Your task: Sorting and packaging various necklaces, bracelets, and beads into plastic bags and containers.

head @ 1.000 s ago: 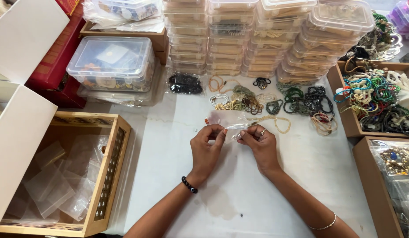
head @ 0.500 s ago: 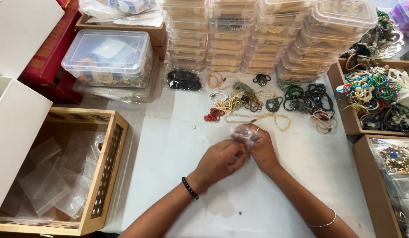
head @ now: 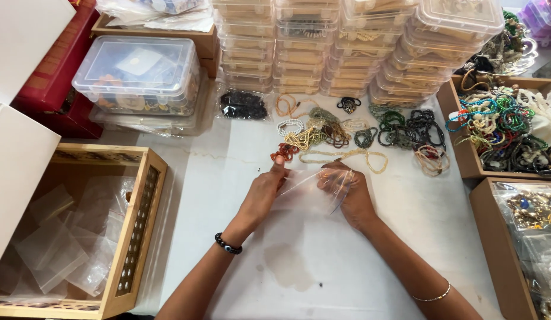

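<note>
White table [head: 240, 178]: bead strands [head: 341, 133], perhaps stain [head: 290, 274].

Both arms are bare, with no sleeves. The left hand [head: 260, 198] has a bracelet of small, round, dark beads [head: 228, 243] around its wrist, at about 7 o'clock from the hand. The right hand [head: 352, 198] has a thin, shiny gold bangle [head: 432, 294] further down the arm, at about 5 o'clock. I can see no rings.

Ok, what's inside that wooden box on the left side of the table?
The wooden box holds a loose heap of small clear plastic bags, which look empty. Its floor beneath them is covered, and the white box in front hides its left part.
</note>
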